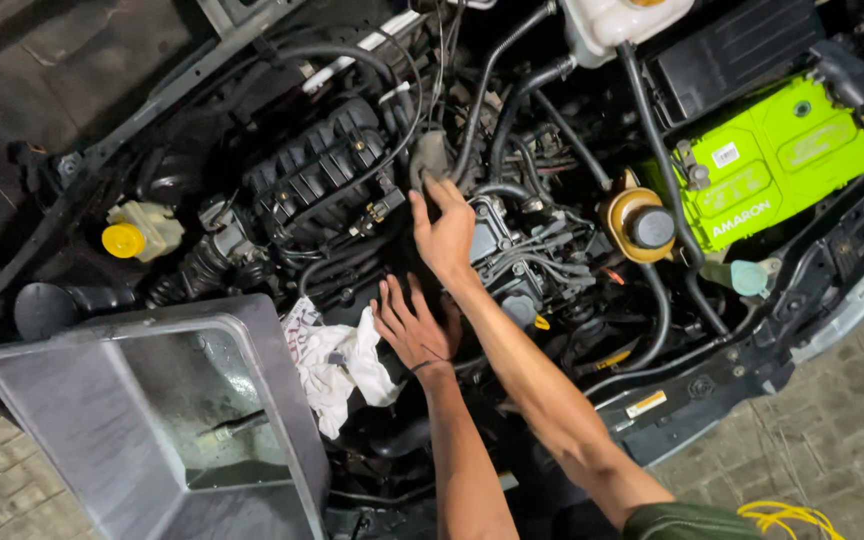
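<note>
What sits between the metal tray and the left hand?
In the head view, a crumpled white rag lies between the tray and the left hand, touching the tray's edge.

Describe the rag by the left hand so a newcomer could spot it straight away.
Start at the big grey metal tray at the lower left of the engine bay. Draped against its right edge lies the white rag, just left of the left hand. It is the only pale, crumpled cloth among dark hoses and engine parts.

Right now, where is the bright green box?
In the head view, the bright green box sits at the upper right of the engine bay, right of the yellow-collared black cap.
</note>
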